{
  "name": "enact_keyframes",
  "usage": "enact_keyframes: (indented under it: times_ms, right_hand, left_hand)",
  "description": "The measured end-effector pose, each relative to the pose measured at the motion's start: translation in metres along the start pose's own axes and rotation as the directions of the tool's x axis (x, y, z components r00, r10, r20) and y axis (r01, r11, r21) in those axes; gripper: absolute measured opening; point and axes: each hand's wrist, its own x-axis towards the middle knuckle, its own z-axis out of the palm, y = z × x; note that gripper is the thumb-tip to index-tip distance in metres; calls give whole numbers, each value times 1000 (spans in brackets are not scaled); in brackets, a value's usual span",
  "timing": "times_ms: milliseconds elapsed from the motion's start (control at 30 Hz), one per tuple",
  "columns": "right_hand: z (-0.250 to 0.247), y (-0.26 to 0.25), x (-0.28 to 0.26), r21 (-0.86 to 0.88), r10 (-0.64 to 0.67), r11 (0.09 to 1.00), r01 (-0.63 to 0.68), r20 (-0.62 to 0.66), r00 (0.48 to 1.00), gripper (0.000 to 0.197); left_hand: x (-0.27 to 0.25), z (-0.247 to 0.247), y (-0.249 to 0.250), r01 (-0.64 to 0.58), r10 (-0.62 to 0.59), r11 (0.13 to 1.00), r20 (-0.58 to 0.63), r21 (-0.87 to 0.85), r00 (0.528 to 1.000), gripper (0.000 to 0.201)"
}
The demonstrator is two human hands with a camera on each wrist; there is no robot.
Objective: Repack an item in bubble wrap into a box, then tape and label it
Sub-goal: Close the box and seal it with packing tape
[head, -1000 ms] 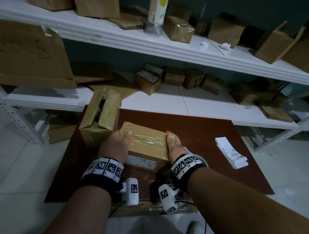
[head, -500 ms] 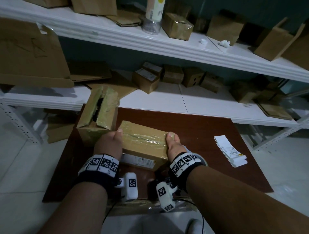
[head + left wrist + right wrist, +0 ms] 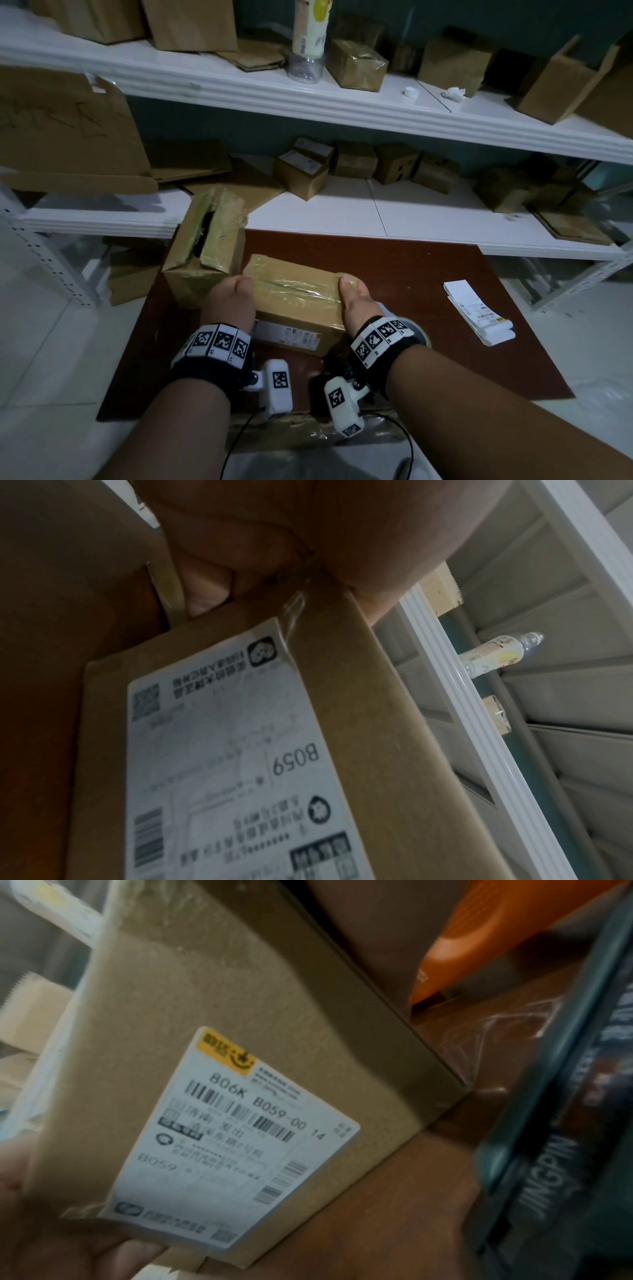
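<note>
Head view: a taped cardboard box [image 3: 296, 294] is held over the brown table [image 3: 411, 291], near its front edge. It is gripped at its left end by the left hand [image 3: 230, 303] and at its right end by the right hand [image 3: 356, 301], each thumb laid on the taped top. A second, torn-open box [image 3: 205, 246] is seen just to the left, touching or nearly touching the held box. A stack of white labels [image 3: 478, 317] is noted well apart to the right. Behind, white shelving [image 3: 342, 106] loaded with small cartons.

Left wrist view: fingers [image 3: 209, 588] are curled round the box's end; a shipping label [image 3: 232, 764] marked B059 is fixed to the near face.

Right wrist view: the labelled face is seen again, blurred. A fingertip [image 3: 133, 1250] is pressed on the label's lower edge. A dark object printed JINGPIN [image 3: 555, 1150], possibly a tape roll, lies beside the box.
</note>
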Motion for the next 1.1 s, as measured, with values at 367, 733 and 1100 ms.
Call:
enact_keyframes:
  times_ms: [367,733,1100]
  right_hand:
    - [-53,14,-22,553,-84,815,175,-187,979,55]
    - [-57,66,-22,777,-30,628,32,-17,999,32]
    - [-72,53,10,508,-215,841,186,-2,977,34]
  left_hand:
    - [-23,5,5,-70,84,960,-42,271,996,37]
    - [-24,2,20,-25,6,909,48,415,999,46]
    - [-30,12,26,40,-35,888,-19,458,999,47]
